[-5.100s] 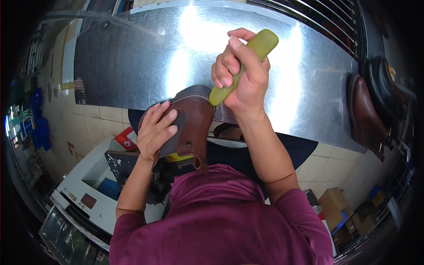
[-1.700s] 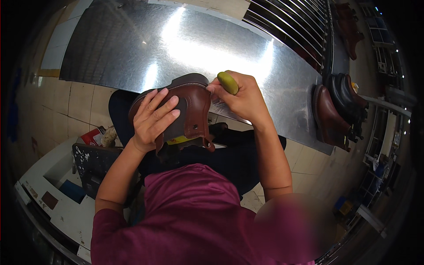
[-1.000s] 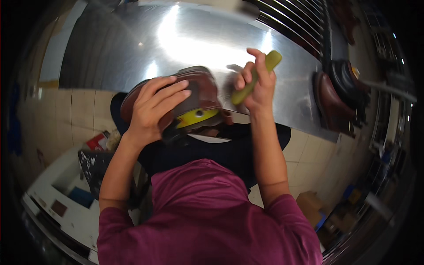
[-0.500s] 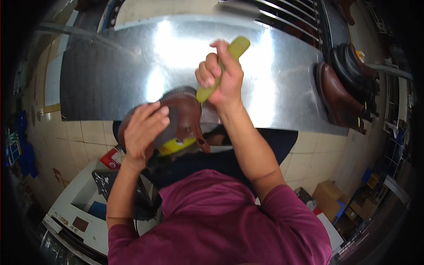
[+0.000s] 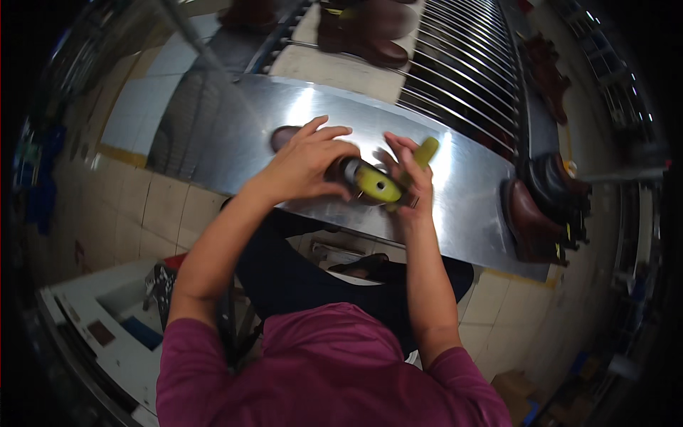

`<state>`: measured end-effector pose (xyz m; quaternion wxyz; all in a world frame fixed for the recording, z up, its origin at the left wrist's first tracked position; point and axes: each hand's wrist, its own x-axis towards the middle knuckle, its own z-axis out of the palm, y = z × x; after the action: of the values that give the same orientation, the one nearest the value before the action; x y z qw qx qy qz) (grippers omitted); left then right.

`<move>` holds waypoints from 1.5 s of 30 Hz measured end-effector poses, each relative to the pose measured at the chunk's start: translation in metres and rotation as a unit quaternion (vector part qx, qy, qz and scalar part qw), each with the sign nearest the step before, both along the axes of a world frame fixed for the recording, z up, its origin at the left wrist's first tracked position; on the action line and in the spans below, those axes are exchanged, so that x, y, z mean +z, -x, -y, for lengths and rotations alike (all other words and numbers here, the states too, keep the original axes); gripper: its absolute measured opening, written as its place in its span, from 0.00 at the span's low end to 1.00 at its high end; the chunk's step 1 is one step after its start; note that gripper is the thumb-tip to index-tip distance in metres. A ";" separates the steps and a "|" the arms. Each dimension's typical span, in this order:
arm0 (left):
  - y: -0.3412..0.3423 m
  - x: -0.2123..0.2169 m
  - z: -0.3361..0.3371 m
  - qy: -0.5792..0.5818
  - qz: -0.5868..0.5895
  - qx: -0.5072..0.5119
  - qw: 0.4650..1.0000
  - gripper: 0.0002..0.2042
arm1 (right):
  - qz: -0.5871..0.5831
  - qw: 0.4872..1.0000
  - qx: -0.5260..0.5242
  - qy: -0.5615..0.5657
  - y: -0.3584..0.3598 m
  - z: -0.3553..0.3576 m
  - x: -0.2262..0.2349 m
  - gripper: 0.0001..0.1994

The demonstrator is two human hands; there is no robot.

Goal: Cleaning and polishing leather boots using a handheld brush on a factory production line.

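A brown leather boot (image 5: pixel 284 137) is on or just above the metal bench, its toe pointing left and a yellow shoe last (image 5: pixel 376 183) showing at its top opening. My left hand (image 5: pixel 302 165) lies over the boot with its fingers curved around it, covering much of the upper. To the right of the last, my right hand (image 5: pixel 418 188) grips a yellow-green stick-like tool (image 5: pixel 427 151), whose rounded end sticks out past the fingers. Some of its fingers reach toward the boot; motion blurs them, so I cannot tell whether they touch it.
Several brown and black boots (image 5: pixel 530 217) stand at the bench's right end. Beyond the metal bench (image 5: pixel 469 206) lies a rack of metal rods (image 5: pixel 462 67), with another brown boot (image 5: pixel 363 39) beside it. A pale machine or cabinet (image 5: pixel 85 306) stands at the lower left.
The boot has been turned and moved from my lap side onto or over the bench, its top now toward the right. My right hand has lowered, still with the tool. The view has tilted.
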<state>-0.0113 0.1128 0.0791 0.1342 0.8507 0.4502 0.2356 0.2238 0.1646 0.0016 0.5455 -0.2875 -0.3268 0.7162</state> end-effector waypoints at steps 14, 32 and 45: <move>0.033 -0.061 0.142 -0.030 0.521 0.446 0.727 0.23 | 0.205 0.953 0.205 0.084 0.042 0.104 -0.013 0.25; 0.469 0.198 0.787 -0.379 -0.021 0.925 0.013 0.35 | 0.413 0.898 0.142 -0.051 0.063 0.071 -0.001 0.18; 0.517 0.213 0.605 0.019 -0.339 0.873 0.350 0.35 | 0.621 0.600 -0.021 -0.503 0.069 0.033 -0.026 0.17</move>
<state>-0.5284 -0.4918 0.2917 -0.2951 -0.0185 0.9503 -0.0975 0.1545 0.1315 -0.0243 0.2842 -0.3497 -0.8895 0.0756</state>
